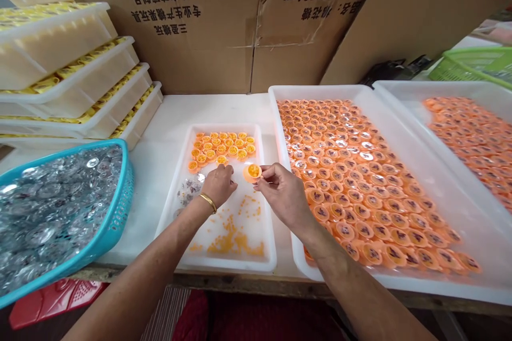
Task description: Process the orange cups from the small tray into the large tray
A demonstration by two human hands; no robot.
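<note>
Between the thumb and fingers of my right hand (280, 186) is a small orange cup (253, 171), filled with yellow pellets and held by its edge. My left hand (220, 184), with a gold bangle on its wrist, hovers over the same white tray (269, 256); its fingers are curled together and whatever they may hold is hidden. Rows of filled orange cups (221, 144) stand at the tray's far end. Beside my left hand lies a small heap of clear plastic lids (188, 191). Loose yellow pellets (232, 237) are scattered over the near part of the tray.
A blue basket (124, 192) of clear lids stands at left, below stacked trays of yellow pieces (120, 72). To the right, a large white tray (286, 149) holds lidded orange cups, with another tray (404, 97) beyond. Cardboard boxes (224, 58) and a green basket (460, 61) are behind.
</note>
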